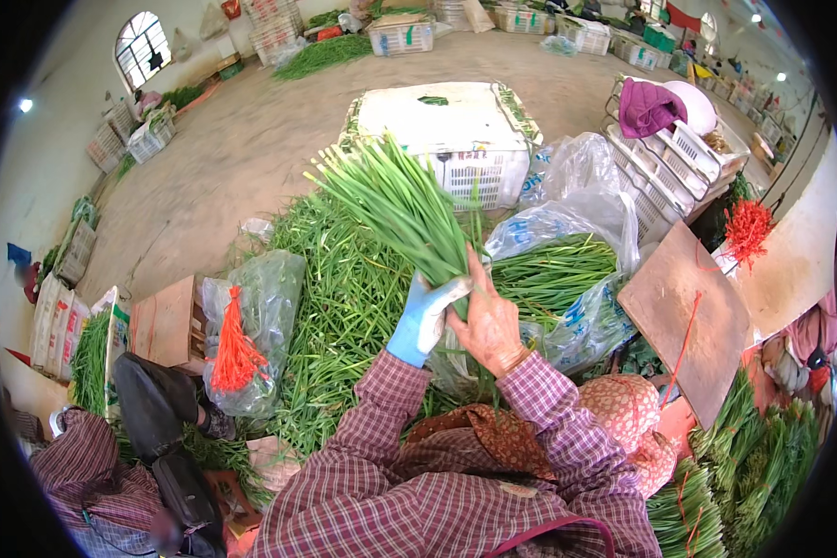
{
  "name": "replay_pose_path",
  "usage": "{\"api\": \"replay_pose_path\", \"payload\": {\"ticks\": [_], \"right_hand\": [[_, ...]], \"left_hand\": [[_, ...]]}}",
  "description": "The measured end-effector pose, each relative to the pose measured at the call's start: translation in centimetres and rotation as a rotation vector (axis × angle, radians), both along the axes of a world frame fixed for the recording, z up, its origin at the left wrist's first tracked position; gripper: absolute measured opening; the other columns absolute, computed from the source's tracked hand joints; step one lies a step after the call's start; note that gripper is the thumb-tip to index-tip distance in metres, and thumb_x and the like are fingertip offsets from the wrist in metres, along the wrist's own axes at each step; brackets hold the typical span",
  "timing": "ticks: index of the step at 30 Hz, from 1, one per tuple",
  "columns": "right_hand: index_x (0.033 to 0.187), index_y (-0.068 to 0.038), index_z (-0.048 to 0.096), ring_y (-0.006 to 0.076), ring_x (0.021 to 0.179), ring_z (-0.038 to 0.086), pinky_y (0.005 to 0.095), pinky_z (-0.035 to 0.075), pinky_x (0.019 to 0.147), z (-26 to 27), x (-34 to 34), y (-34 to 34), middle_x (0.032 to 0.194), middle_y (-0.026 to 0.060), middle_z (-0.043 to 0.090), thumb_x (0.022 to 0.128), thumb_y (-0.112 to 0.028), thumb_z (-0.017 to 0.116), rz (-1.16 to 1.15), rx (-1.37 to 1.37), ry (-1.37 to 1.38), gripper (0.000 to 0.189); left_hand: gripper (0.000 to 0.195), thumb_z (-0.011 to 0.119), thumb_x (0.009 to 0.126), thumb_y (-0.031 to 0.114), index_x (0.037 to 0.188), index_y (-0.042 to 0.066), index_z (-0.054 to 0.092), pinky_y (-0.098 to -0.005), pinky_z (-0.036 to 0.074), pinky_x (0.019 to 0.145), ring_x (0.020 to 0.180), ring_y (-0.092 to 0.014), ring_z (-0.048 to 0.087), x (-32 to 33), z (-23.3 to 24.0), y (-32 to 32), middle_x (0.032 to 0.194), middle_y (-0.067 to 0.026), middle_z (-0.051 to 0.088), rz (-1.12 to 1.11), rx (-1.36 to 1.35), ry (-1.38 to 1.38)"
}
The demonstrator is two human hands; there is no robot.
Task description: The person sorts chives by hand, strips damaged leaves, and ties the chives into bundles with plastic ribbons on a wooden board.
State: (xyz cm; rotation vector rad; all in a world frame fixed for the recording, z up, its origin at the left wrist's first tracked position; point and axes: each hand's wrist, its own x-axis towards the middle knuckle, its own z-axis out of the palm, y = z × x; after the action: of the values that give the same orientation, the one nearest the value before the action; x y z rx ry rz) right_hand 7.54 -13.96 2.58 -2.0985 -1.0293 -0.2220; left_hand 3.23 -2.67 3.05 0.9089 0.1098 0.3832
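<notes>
A bunch of long green leafy stalks (397, 209), pale at the cut ends, slants up and left from my hands. My left hand (429, 314), in a blue and white glove, is wrapped around its lower part. Against the bunch's right side lies my bare right hand (488, 321), with the index finger stretched up along a few loose stalks; whether it grips them is unclear. Beneath and to the left spreads a heap of loose green leaves (342, 307). More stalks (558, 275) lie in an open clear plastic bag (579, 216) to the right.
A white crate with a pale lid (432, 115) stands ahead. Orange-red ties (236, 349) hang at left, red ties (748, 230) at right. A square board (687, 324) tilts beside tied bundles (774, 460). Another person (111, 474) sits at lower left; stacked crates (669, 160) stand at right.
</notes>
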Motion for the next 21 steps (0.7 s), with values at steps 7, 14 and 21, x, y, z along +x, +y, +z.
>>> {"api": "replay_pose_path", "payload": {"ticks": [7,14,21], "right_hand": [[0.147,-0.003,0.011,0.0383,0.089,0.063,0.0413,0.052,0.084,2.2,-0.5,-2.0,0.124,0.0326,0.049,0.08,-0.041,0.068,0.187,-0.239,0.26,0.096],[0.106,-0.001,0.06,0.0253,0.067,0.065,0.0354,0.052,0.065,9.4,2.3,-3.3,0.087,0.0131,0.068,0.082,-0.027,0.067,0.169,0.029,0.058,0.035],[0.113,0.001,0.048,0.0317,0.076,0.067,0.0401,0.053,0.068,10.4,2.8,1.5,0.089,0.0152,0.068,0.076,-0.026,0.075,0.024,0.251,-0.016,0.053]], "left_hand": [[0.045,0.069,0.075,-0.005,0.117,0.001,0.055,-0.031,0.052,0.088,0.097,-0.019,0.062,-1.1,-0.6,1.8,0.106,-0.0089,0.064,0.064,0.057,0.086],[0.053,0.08,0.07,0.004,0.117,0.004,0.055,-0.0276,0.054,0.073,0.084,-0.013,0.062,-1.9,-2.3,3.6,0.102,-0.0027,0.064,0.104,0.384,0.129],[0.055,0.076,0.069,-0.002,0.119,0.001,0.052,-0.0266,0.053,0.075,0.088,-0.012,0.061,-2.4,-3.3,3.1,0.103,-0.0039,0.063,0.101,0.578,0.1]]}}
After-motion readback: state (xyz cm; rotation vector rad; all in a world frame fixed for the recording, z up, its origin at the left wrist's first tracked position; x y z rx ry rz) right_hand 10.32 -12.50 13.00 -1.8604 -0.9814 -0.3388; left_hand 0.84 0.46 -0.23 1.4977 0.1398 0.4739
